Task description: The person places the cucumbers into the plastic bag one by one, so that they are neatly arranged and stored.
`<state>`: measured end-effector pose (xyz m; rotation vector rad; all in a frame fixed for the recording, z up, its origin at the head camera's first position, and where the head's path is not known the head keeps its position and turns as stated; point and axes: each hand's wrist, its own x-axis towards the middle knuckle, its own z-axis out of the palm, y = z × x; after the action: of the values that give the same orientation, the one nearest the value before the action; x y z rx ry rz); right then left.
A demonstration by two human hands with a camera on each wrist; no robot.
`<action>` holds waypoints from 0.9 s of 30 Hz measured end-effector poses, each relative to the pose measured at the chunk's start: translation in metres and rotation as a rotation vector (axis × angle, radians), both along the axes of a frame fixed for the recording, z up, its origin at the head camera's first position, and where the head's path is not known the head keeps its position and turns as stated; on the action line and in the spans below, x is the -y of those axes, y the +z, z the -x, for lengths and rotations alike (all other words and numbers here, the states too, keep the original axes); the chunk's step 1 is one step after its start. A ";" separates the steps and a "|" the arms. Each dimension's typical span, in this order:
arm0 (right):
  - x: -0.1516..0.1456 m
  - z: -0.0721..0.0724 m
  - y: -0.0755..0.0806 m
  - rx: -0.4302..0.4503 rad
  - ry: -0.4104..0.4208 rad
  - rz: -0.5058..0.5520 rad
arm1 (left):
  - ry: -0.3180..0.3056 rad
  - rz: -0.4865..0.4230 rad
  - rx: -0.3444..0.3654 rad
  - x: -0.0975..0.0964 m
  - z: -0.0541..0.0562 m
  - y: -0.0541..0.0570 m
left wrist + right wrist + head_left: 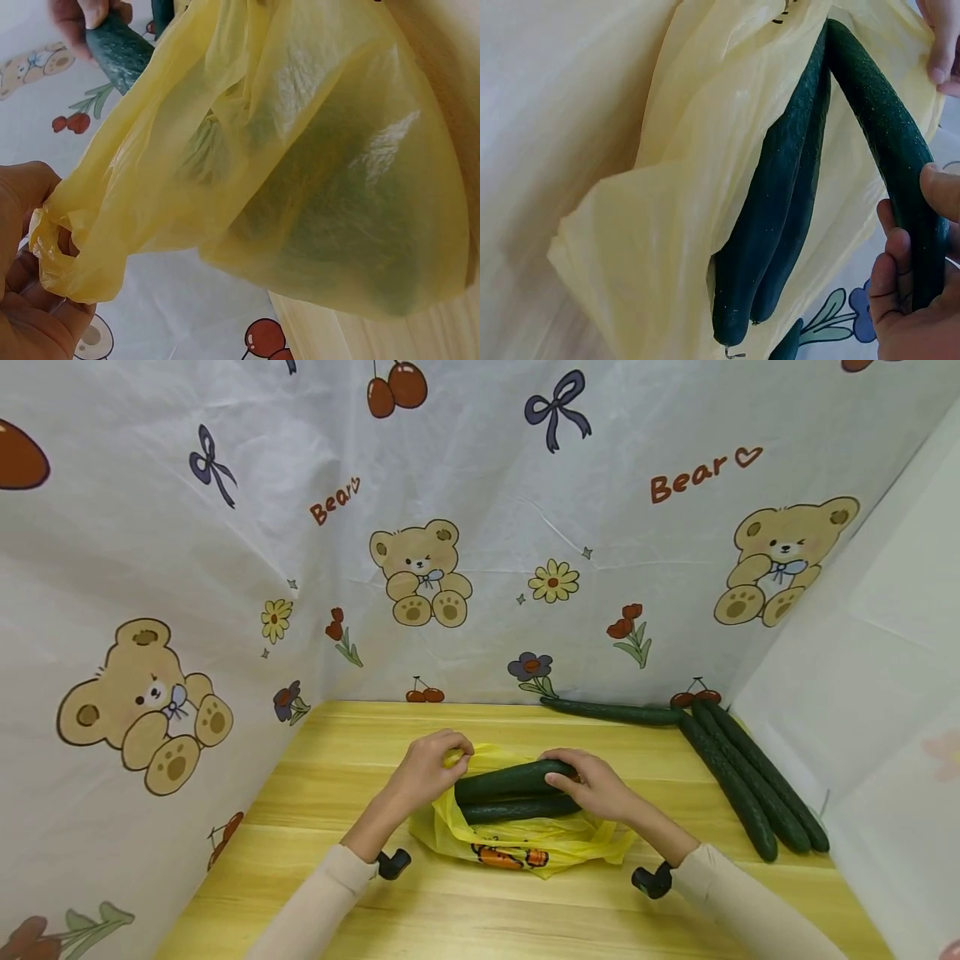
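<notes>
A yellow plastic bag (525,847) lies on the table with its mouth spread. My left hand (435,766) pinches the bag's left edge, and the left wrist view shows a bunched yellow loop (79,259) between its fingers. My right hand (597,783) grips the right end of a cucumber (510,781), whose other end reaches into the bag. Below it, more cucumbers (761,247) lie in the bag's mouth; two show in the right wrist view. The bag's wall hides their far ends.
One cucumber (611,712) lies along the back wall. Three more cucumbers (757,785) lie side by side at the right, near the right wall (885,693). Printed cloth walls (495,485) enclose the wooden table (345,735).
</notes>
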<state>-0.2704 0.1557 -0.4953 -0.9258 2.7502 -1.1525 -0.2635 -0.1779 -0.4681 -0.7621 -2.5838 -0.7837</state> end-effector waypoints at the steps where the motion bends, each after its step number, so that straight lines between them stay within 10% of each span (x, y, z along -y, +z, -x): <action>1: 0.001 0.001 -0.001 0.002 0.007 -0.003 | 0.002 0.000 -0.003 0.000 0.000 0.000; 27: -0.018 0.000 -0.001 0.036 -0.034 0.029 | 0.015 -0.015 0.023 0.002 0.000 -0.004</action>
<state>-0.2700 0.1740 -0.4962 -0.8551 2.7391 -1.2047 -0.2631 -0.1801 -0.4718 -0.7330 -2.5978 -0.8104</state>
